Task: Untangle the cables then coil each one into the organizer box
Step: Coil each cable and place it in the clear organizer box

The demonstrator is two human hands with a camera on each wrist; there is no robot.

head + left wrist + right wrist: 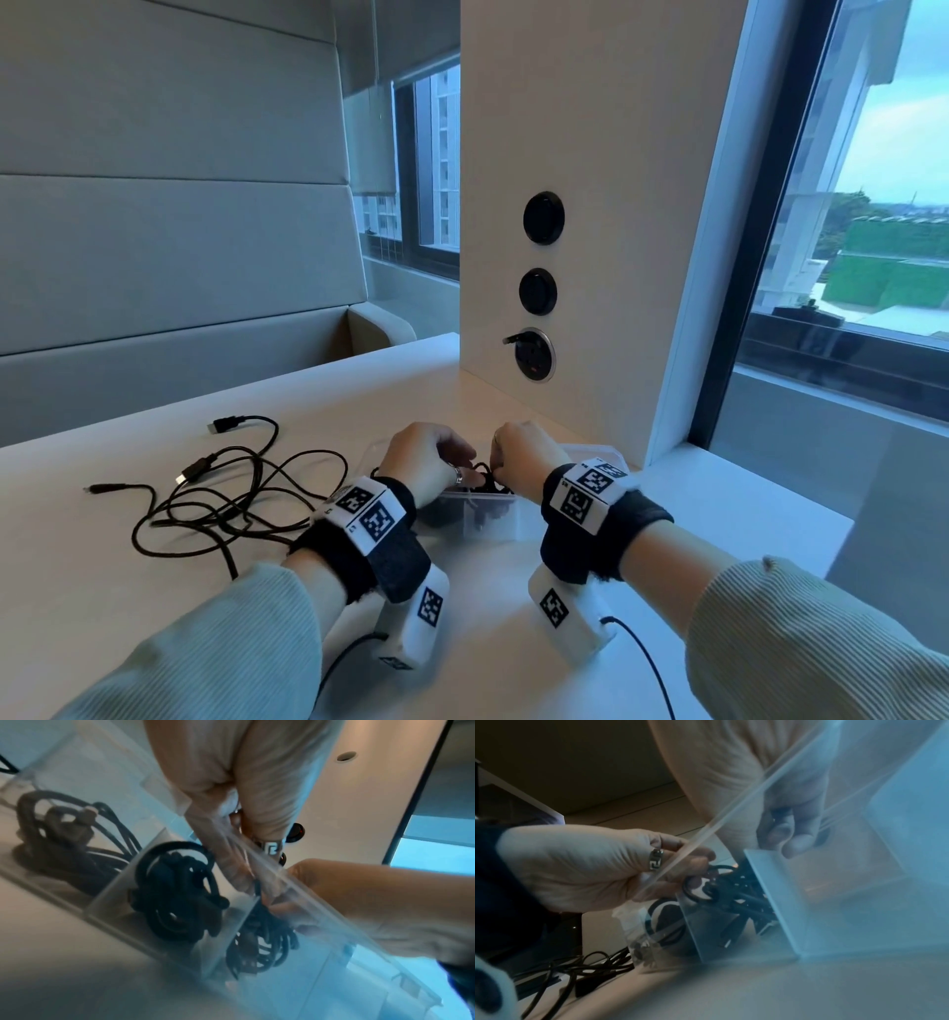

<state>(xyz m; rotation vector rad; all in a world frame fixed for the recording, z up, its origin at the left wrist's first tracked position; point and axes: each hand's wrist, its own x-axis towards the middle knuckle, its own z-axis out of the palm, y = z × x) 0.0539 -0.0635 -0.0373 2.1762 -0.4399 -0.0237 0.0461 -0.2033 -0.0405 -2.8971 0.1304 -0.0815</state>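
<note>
A clear organizer box [506, 521] stands on the white table, and both my hands are over it. My left hand [462, 465], with a ring on one finger, pinches a small black cable coil [488, 478] above a middle compartment. My right hand [500, 460] is curled into a fist on the same coil from the right. In the right wrist view the left hand's fingers [693, 862] hold the coil's loops [706, 888] and the right fingers [793, 835] curl down inside the box [795, 912]. The left wrist view shows two more coiled cables [64, 841] [180, 894] lying in neighbouring compartments.
A loose tangle of black cables [226, 498] with several plugs sprawls on the table to the left of the box. A white pillar with round sockets [536, 354] rises just behind the box, with a window to the right. A padded bench backs the table's far left.
</note>
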